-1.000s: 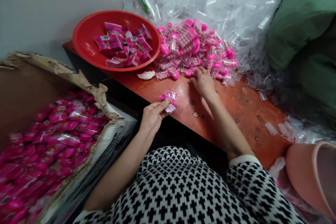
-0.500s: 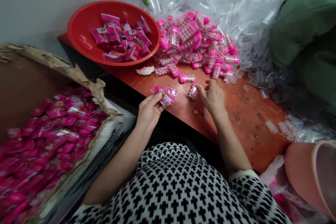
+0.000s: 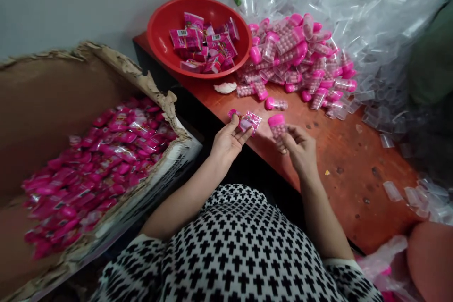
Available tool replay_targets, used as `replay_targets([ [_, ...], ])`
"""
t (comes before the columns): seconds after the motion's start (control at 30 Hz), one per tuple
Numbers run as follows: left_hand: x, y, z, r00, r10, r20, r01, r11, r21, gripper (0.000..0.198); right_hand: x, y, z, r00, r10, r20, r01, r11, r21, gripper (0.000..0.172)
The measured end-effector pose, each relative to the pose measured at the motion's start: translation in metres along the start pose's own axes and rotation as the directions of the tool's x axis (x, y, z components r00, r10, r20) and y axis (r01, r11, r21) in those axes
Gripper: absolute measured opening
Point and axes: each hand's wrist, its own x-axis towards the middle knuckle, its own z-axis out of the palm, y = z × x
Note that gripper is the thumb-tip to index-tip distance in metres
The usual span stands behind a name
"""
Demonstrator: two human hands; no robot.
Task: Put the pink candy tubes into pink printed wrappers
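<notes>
A pink printed candy wrapper [image 3: 253, 121] is pinched between the thumb and fingers of my left hand [image 3: 228, 143], just over the front edge of the table. My right hand [image 3: 300, 151] grips a small clear candy bottle [image 3: 277, 127] with a pink cap, full of pink balls, its cap pointing up and away from me. The two hands are apart, with the bottle to the right of the wrapper. Another filled bottle [image 3: 276, 104] lies on its side just beyond them. Behind it rises a heap of similar bottles [image 3: 304, 52].
A red bowl [image 3: 159, 49] with several pink packets stands at the back left of the reddish table [image 3: 339, 198]. Left of me, a torn cardboard box [image 3: 42, 85] holds many pink packages. Clear empty tubes [image 3: 354, 14] pile up behind. A pink tub [image 3: 430, 255] is at lower right.
My right hand has taken hold of the bottle that lay on the table and lifted it toward me. My left hand still holds the wrapper. The view has shifted left.
</notes>
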Motion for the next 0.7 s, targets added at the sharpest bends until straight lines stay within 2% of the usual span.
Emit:
replay_targets([
  [0.03, 0.000, -0.001, 0.001, 1.000, 0.002, -0.004, -0.002, 1.000, -0.014, 0.007, -0.010, -0.001, 0.009, 1.000, 0.017, 0.018, -0.020, 0.991, 0.133, 0.024],
  [0.1, 0.000, -0.002, 0.002, 1.000, 0.009, 0.002, -0.009, 0.999, -0.037, 0.005, -0.026, -0.003, 0.027, 0.998, 0.053, 0.027, -0.058, 0.964, 0.259, 0.023],
  [0.23, -0.001, -0.009, 0.003, 0.997, 0.034, 0.071, -0.029, 0.998, -0.064, 0.007, -0.036, 0.001, 0.048, 0.997, 0.080, 0.010, -0.080, 0.955, 0.285, 0.025],
  [0.4, -0.007, -0.017, 0.005, 0.987, 0.070, 0.147, -0.068, 0.997, -0.021, 0.014, -0.031, 0.011, 0.050, 0.995, 0.103, -0.007, -0.096, 0.944, 0.314, 0.031],
  [0.53, -0.009, -0.018, 0.004, 0.976, 0.104, 0.192, -0.111, 0.994, 0.024, 0.020, -0.030, 0.016, 0.052, 0.994, 0.111, 0.024, -0.112, 0.928, 0.356, 0.031],
  [0.7, -0.007, -0.016, 0.003, 0.960, 0.069, 0.271, -0.103, 0.988, 0.115, 0.029, -0.031, 0.021, 0.055, 0.997, 0.078, 0.003, -0.074, 0.930, 0.361, 0.028],
])
